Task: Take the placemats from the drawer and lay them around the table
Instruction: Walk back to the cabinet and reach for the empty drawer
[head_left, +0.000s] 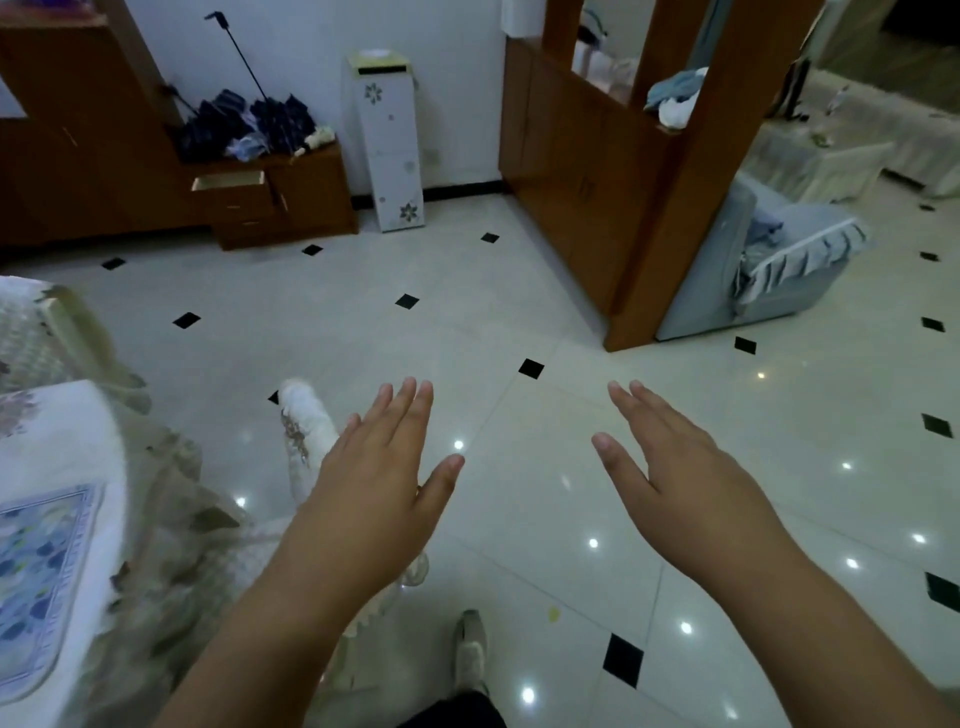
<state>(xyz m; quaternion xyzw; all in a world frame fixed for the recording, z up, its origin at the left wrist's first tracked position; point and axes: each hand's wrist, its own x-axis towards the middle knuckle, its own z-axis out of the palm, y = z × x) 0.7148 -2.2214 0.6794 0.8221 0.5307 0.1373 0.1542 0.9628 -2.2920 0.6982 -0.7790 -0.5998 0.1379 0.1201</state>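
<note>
Moving room: a broad stretch of pale tiled floor (519, 291) with black diamond insets lay between the table (62, 436) at the left edge and the wooden cabinet (291, 192) against the far wall.
Edges, left: the table's rounded rim, under a white cloth, sat close beside the left forearm; a lace-covered chair (67, 332) stood just beyond it.
Edges, right: a wooden partition (649, 208) ended on the floor ahead and to the right, with a blue armchair (779, 260) behind it.
Drawer: the cabinet's top drawer (228, 183) stood pulled out, well apart from the hands; its contents could not be made out.
Placemat: one blue floral placemat (41, 571) lay flat on the table near its rim, at lower left.
Left hand (379, 467): extended forward over the floor, back up, fingers straight and together, thumb spread out.
Right hand (685, 467): extended likewise, level with the left, a gap between the two.
Grip: both hands were spread flat, holding and touching nothing.
Footing: one shoe (470, 649) showed on the tiles below the hands.
</note>
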